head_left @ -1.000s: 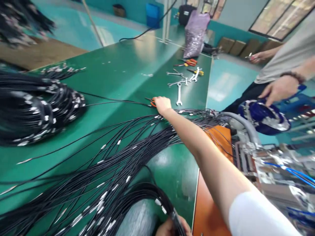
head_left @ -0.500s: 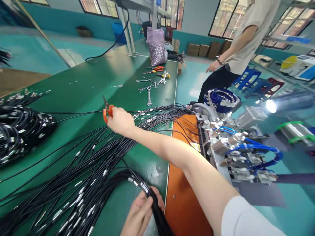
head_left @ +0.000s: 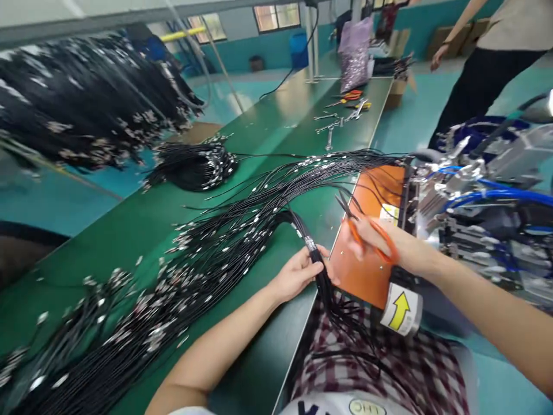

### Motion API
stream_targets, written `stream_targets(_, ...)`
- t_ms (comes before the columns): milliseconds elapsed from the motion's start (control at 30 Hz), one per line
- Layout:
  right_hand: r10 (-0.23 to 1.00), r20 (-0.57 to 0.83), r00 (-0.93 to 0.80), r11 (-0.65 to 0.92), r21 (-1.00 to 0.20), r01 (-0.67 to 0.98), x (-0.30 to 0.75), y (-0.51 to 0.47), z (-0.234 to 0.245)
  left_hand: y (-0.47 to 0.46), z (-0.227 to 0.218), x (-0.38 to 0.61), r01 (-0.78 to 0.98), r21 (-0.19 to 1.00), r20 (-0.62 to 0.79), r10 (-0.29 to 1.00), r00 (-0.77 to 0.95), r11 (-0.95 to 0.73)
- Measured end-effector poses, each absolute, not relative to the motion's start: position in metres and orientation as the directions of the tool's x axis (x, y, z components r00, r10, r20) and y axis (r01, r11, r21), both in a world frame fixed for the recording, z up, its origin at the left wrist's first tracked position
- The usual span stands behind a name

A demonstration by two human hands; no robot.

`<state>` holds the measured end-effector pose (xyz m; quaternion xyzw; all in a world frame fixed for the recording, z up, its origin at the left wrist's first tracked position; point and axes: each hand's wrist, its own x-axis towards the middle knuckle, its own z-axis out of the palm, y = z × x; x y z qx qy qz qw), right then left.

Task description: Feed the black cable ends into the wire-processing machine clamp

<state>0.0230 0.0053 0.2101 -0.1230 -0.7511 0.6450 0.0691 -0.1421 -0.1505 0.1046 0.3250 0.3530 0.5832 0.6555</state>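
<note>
My left hand (head_left: 298, 272) is closed round a bundle of thin black cables (head_left: 242, 236) at the near edge of the green table (head_left: 276, 127). The cable ends hang down over my checked lap. My right hand (head_left: 378, 242) grips orange-handled scissors (head_left: 367, 230), held over the orange plate (head_left: 374, 199) just right of the bundle, blades pointing up and left toward the cables. Many more black cables with silver ferrules fan across the table to the left and back.
A coil of black cables (head_left: 194, 166) lies mid-table; more hang on a rack (head_left: 86, 109) at the left. Wrenches and pliers (head_left: 341, 112) and a purple bag (head_left: 355, 55) sit at the far end. A machine with blue tubing (head_left: 479, 196) stands right. Another person (head_left: 484, 52) stands far right.
My right hand picked the orange scissors off the table and brought them back near the bundle. My left hand stayed on the cables. The view swung left.
</note>
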Motion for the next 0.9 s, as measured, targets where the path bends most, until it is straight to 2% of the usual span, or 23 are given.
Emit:
stream_targets(67, 0.181, -0.188, -0.965, 0.151, -0.965, 0.217, 0.057, -0.018, 0.200, -0.167, 0.111, -0.130, -0.505, 0.861, -0.053, 0.998, 0.024, 0.058)
stream_targets(100, 0.174, -0.240, -0.955, 0.191, -0.943, 0.272, 0.068, -0.031, 0.194, -0.173, 0.112, -0.123, -0.485, 0.874, -0.040, 0.999, -0.010, 0.030)
stream_targets(167, 0.244, -0.292, -0.925, 0.362, -0.857, 0.366, 0.082, -0.054, 0.181, -0.178, 0.113, -0.113, -0.417, 0.909, -0.016, 0.996, -0.082, -0.020)
stream_targets(267, 0.389, -0.200, -0.899, 0.641, -0.642, 0.420, 0.089, -0.075, 0.167, -0.177, 0.112, -0.103, -0.266, 0.963, 0.000, 0.985, -0.175, -0.048)
stream_targets(333, 0.430, -0.111, -0.896, 0.741, -0.523, 0.421, 0.091, -0.078, 0.162, -0.174, 0.112, -0.100, -0.208, 0.977, 0.000, 0.979, -0.203, -0.043)
stream_targets(400, 0.443, -0.060, -0.895, 0.786, -0.454, 0.420, 0.093, -0.078, 0.159, -0.172, 0.110, -0.097, -0.196, 0.980, 0.001, 0.979, -0.206, -0.043)
stream_targets(667, 0.474, -0.040, -0.880, 0.794, -0.413, 0.447, 0.100, -0.079, 0.149, -0.170, 0.096, -0.087, -0.235, 0.972, -0.059, 0.981, -0.186, 0.014)
stream_targets(900, 0.459, 0.022, -0.888, 0.816, -0.406, 0.412, 0.100, -0.082, 0.135, -0.168, 0.095, -0.082, -0.148, 0.989, -0.001, 0.979, -0.204, -0.030)
